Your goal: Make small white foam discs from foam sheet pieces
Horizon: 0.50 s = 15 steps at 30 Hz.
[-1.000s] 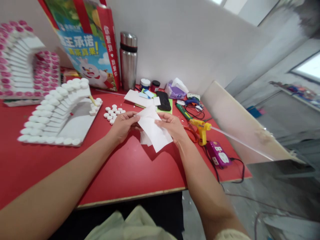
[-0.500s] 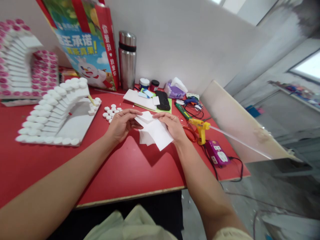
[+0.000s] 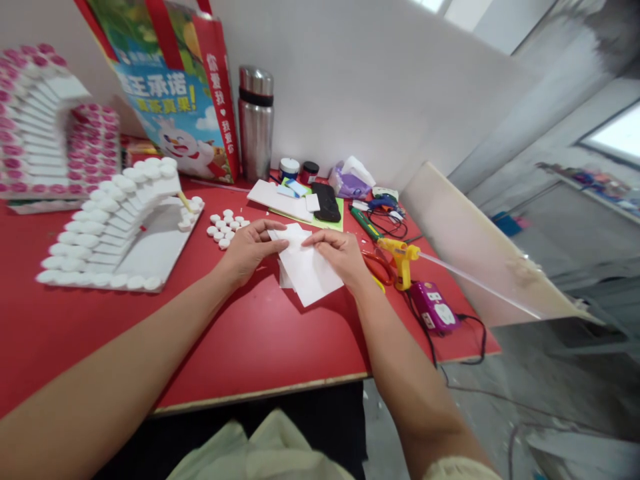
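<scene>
A sheet of white paper (image 3: 311, 277) is held above the red table, tilted, with other white pieces partly hidden beneath it. My left hand (image 3: 253, 248) pinches its upper left edge between thumb and fingers. My right hand (image 3: 340, 253) is closed on the upper right part, thumb and forefinger pressed together at the paper. Just left of my left hand lies a cluster of small white round pieces (image 3: 226, 228). Farther left stands a white stair-like model (image 3: 113, 230) edged with similar rounds, with a small yellowish stick near its upper right end.
Right of my right hand are a yellow glue gun (image 3: 403, 257) with a long clear stick, red-handled scissors (image 3: 379, 268) and a purple power socket (image 3: 435, 308). Behind stand a steel flask (image 3: 256, 123), a printed bag (image 3: 175, 100), small jars and a black phone-like object (image 3: 327, 202). The red table (image 3: 240, 360) has a front edge.
The paper has turned and flattened; its lower corner has swung left, covering more of the pieces underneath. My right fingers have shifted slightly down and left onto it. My left hand stays nearly in place.
</scene>
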### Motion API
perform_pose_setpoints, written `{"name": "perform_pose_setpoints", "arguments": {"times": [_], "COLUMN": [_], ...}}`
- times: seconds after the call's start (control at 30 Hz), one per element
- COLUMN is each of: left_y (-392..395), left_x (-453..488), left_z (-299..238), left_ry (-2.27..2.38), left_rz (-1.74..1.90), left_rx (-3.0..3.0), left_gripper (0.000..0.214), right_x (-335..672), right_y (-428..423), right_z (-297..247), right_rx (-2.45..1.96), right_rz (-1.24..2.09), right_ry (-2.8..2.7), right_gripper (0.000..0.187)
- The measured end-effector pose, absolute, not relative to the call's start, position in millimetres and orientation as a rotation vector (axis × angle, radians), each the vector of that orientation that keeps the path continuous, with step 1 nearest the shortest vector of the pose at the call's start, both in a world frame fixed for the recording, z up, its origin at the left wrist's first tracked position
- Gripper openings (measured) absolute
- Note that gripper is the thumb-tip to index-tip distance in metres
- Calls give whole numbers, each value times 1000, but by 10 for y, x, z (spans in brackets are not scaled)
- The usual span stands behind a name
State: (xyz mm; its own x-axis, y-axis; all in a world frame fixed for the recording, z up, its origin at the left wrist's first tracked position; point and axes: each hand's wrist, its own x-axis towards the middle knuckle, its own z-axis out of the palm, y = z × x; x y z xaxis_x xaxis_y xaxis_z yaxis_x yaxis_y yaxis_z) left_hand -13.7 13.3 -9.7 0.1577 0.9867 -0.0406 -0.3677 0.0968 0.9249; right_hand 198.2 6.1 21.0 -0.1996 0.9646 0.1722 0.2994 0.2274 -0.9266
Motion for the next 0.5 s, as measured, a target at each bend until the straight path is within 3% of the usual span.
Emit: {"name": "perform_pose_setpoints", "arguments": {"times": [0.1, 0.33, 0.5], "left_y": [141, 136, 111], "left_x": [-151, -156, -139], "left_z": [-88, -55, -39], "left_ry": [861, 881, 918], "left_rz": [1248, 1242, 1214], "left_rx": [927, 991, 1048], "left_gripper": [53, 48, 52], "right_x": [1981, 1952, 1960], "right_y": [50, 92, 110], "right_z": [228, 174, 94], "right_rx": [-1133, -1238, -1242], "right_rz": [1088, 1297, 1357], "right_ry": [-1648, -1398, -1392], "right_gripper": [22, 51, 39]}}
